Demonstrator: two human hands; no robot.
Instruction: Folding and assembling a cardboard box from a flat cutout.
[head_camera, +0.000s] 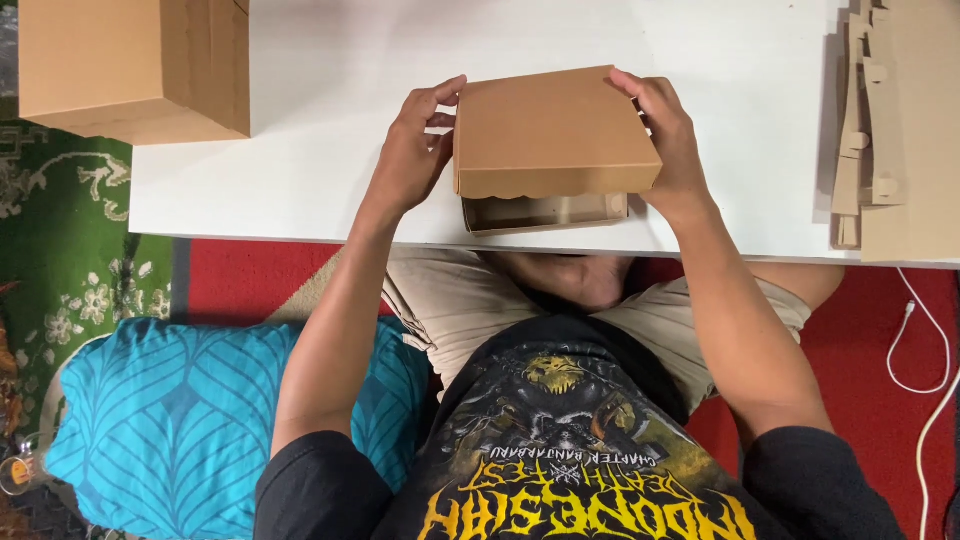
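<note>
A small brown box (555, 150) sits at the near edge of the white table (300, 120), roughly midway along it, and both hands are on it. The left hand (410, 160) grips the box's left side, fingers curled over the top edge and thumb pressed against the wall. The right hand (672, 145) grasps the right side in the same way, fingers reaching over the far corner of the lid. The lid is a flat brown panel with a scalloped front flap, and it lies over the tray but not fully down: a dark gap shows under the flap along the near side, with the tray's inner wall visible.

The step in hand looks like closing the box, with the lid being lowered onto the tray. Seating it would probably call for even downward pressure from both hands while the front flap is guided over or into the near wall; whether it tucks inside or outside cannot be told from here.

A larger carton (135, 65) stands on the far left corner of the table, overhanging the edge. A stack of flat cardboard blanks (890, 130) lies along the right edge. Below the table, a blue cushion (200, 420) rests on the floor by the person's left knee, and a white cable (925, 350) trails over the red rug on the right.
</note>
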